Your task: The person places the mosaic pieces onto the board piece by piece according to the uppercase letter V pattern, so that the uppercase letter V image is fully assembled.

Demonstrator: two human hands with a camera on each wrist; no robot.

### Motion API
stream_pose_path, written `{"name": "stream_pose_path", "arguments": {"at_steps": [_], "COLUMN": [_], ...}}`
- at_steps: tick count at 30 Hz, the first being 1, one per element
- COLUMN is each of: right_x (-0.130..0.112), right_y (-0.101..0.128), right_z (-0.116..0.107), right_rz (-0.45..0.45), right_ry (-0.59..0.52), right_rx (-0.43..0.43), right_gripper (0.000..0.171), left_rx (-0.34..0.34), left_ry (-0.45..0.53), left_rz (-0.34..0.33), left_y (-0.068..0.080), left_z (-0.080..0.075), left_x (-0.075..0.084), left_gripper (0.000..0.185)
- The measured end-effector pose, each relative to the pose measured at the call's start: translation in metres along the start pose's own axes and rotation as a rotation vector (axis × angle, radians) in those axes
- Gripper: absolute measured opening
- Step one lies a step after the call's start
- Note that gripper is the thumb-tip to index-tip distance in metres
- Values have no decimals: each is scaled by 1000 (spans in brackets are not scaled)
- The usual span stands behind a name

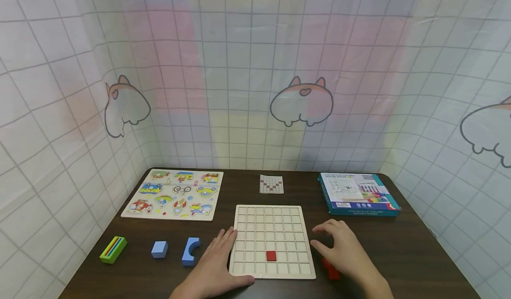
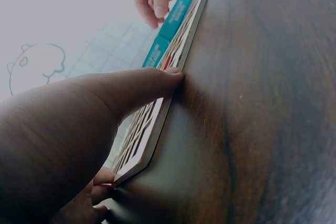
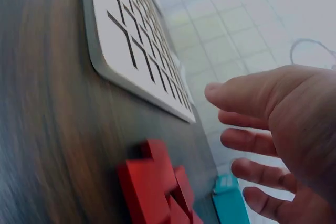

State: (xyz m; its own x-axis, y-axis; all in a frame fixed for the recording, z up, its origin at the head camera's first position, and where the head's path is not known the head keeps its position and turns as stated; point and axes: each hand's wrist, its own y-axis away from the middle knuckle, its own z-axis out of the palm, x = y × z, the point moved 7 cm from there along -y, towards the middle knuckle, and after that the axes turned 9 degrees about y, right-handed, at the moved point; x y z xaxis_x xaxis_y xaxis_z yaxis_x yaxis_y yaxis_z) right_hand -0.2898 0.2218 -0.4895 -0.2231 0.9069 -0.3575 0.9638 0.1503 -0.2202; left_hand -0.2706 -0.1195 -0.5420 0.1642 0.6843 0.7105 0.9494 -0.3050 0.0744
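Observation:
A pale wooden grid board (image 1: 249, 246) lies flat on the dark table, with one red square tile (image 1: 271, 256) in a cell near its front. Against the board's left side my left hand (image 1: 213, 265) rests, fingers extended; its thumb (image 2: 170, 77) touches the front edge. My right hand (image 1: 344, 251) hovers just right of the board, thumb and fingers apart with nothing between them. Below that hand is a small heap of red pieces (image 3: 149, 187), partly hidden by it in the head view.
A patterned grid card (image 1: 271, 184) lies behind the board. A teal game box (image 1: 361, 194) stands back right, a vehicle picture board (image 1: 171, 194) back left. Towards the front left are a striped green block (image 1: 113, 249), a blue cube (image 1: 159, 249) and a blue arch block (image 1: 189, 252).

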Motion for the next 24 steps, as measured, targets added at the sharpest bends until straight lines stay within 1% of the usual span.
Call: {"name": "stream_pose_path", "arguments": {"at_steps": [7, 11, 16, 19, 24], "right_x": [25, 35, 43, 47, 51], "right_y": [4, 6, 9, 11, 11], "right_z": [-6, -9, -10, -10, -8], "right_rz": [75, 102, 120, 128, 145], "right_ry": [68, 82, 113, 130, 128], "right_rx": [-24, -38, -65, -88, -124], "right_gripper": [28, 33, 39, 40, 39], "left_rx": [-5, -7, -6, -8, -8], "left_ry": [0, 5, 0, 0, 0], "left_rz": [-6, -7, -5, -6, -2], "left_y": [1, 1, 1, 1, 0], "left_z": [-1, -1, 0, 0, 0], "left_x": [2, 3, 2, 1, 0], "left_gripper": [142, 142, 142, 143, 142]}}
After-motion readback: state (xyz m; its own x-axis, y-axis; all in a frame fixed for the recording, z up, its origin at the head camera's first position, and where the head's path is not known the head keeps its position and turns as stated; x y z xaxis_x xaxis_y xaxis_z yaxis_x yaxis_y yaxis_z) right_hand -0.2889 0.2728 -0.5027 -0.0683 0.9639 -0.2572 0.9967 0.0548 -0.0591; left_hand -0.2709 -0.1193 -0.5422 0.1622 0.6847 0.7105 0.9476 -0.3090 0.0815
